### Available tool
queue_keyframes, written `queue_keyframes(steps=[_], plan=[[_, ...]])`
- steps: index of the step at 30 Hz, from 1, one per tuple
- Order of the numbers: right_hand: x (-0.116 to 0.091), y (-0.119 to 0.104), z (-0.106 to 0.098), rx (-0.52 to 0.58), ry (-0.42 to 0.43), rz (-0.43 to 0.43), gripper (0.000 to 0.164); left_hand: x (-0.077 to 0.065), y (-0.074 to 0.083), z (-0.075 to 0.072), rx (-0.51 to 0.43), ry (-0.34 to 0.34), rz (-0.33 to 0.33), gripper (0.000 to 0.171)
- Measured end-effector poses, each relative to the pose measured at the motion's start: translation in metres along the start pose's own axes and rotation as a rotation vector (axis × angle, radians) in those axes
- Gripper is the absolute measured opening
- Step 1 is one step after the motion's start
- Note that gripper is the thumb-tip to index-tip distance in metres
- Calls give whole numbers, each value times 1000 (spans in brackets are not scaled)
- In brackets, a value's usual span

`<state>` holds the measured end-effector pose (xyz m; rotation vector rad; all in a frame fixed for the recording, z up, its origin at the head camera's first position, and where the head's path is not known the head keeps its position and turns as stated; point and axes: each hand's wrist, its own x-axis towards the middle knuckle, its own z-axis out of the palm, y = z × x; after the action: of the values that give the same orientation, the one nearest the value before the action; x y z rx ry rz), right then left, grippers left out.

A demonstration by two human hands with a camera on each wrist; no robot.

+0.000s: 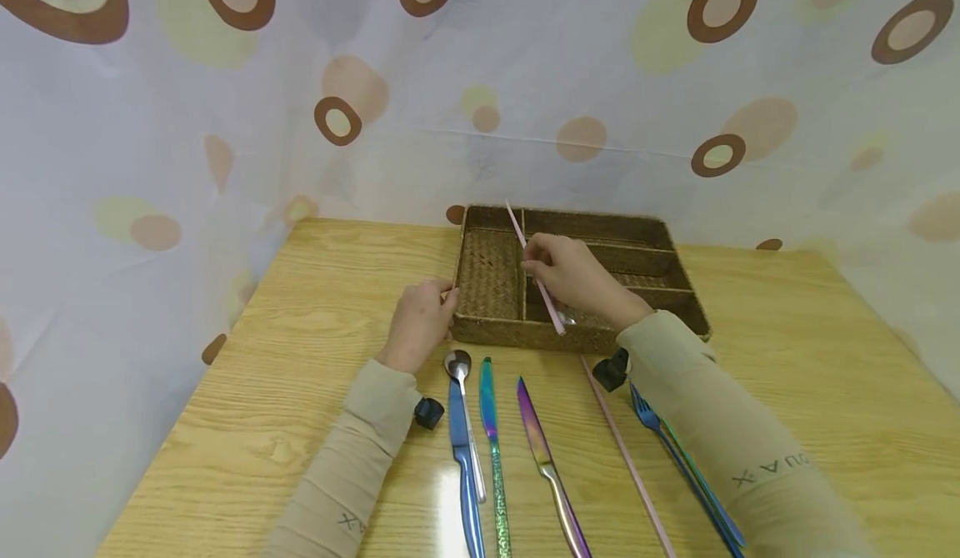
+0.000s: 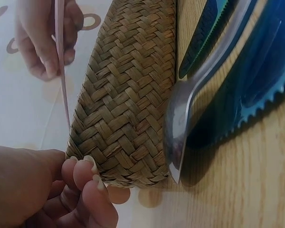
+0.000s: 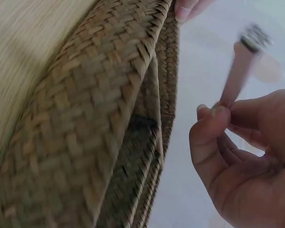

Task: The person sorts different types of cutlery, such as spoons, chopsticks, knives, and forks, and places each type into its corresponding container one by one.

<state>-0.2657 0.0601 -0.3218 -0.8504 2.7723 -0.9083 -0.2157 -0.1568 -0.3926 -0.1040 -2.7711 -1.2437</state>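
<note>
White fabric (image 1: 420,166) printed with brown rings and peach and yellow spots is hanging beyond the far edge of a pale, wood-grained worktop (image 1: 315,325). Toward the left edge, a beige sleeve (image 1: 345,458) is leading up to the left hand (image 1: 420,321), whose grip is pinching the near-left corner of a brown, woven rectangular tray (image 1: 495,331). That tray, divided into compartments, is resting around the middle of the worktop's far edge.

Next to the right, a shiny blue knife (image 1: 458,437) is lying with its handle toward the near edge, while a silver spoon (image 1: 457,364) is lying over it, bowl toward the tray. Beside them, a teal-and-green knife (image 1: 491,433) with a textured handle is pointing toward the far edge, and a purple-and-gold iridescent knife (image 1: 543,450) is slanting alongside.

Over the tray, the right hand (image 1: 573,273) is holding a slim pink chopstick (image 1: 552,309) with a silvery end, its grip closing thumb and fingertips on the shaft. Below, a second pink chopstick (image 1: 628,456) is slanting from the tray's front toward the near edge. Farther right, a blue fork (image 1: 647,412) and a slender green utensil (image 1: 693,465) are lying side by side, the right sleeve (image 1: 735,433) partly covering the latter.
</note>
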Motion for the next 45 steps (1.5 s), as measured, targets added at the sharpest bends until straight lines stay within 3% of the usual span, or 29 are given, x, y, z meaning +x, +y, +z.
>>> queue_keyframes(steps=[10, 19, 23, 31, 45], plan=[[41, 2, 24, -26, -73, 85, 13, -2, -2, 0, -15, -16, -18, 33], [61, 0, 42, -15, -99, 159, 21, -4, -2, 2, -3, -7, -13, 32], [66, -1, 50, -72, -79, 156, 21, -4, -1, 4, 0, 0, -11, 33], [69, 0, 61, -292, -56, 105, 17, -3, 2, 7, -4, 2, 5, 31], [67, -6, 71, -525, -234, 168, 7, -3, 3, 6, -6, -7, 34, 32]])
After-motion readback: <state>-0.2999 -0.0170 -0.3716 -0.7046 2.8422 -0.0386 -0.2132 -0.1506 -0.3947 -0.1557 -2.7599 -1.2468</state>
